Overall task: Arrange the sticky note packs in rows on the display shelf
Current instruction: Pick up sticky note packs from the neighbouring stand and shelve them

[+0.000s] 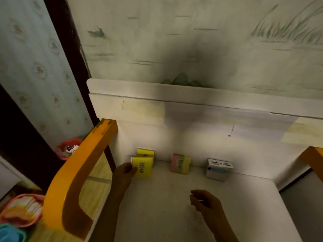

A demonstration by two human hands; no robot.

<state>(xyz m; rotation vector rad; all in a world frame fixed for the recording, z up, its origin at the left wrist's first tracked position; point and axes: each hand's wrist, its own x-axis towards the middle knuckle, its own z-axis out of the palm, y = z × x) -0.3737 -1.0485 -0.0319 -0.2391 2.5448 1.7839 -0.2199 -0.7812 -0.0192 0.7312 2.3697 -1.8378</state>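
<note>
A white display shelf (174, 206) fills the lower middle of the head view. My left hand (125, 173) grips a yellow sticky note pack (142, 167) upright at the back left. A second yellow pack (146, 152) leans on the back wall right behind it. A pink and yellow pack (180, 163) stands at the back middle. To its right a white and grey pack (217, 169) stands against the wall. My right hand (204, 202) hovers over the bare shelf surface with its fingers curled; I cannot tell whether it holds anything.
An orange curved side rail (76, 175) borders the shelf on the left; another orange piece (312, 158) shows at the right. A pink basket (67, 149) sits beyond the left rail. A pink tray (22, 209) and a blue item (10, 233) lie at lower left.
</note>
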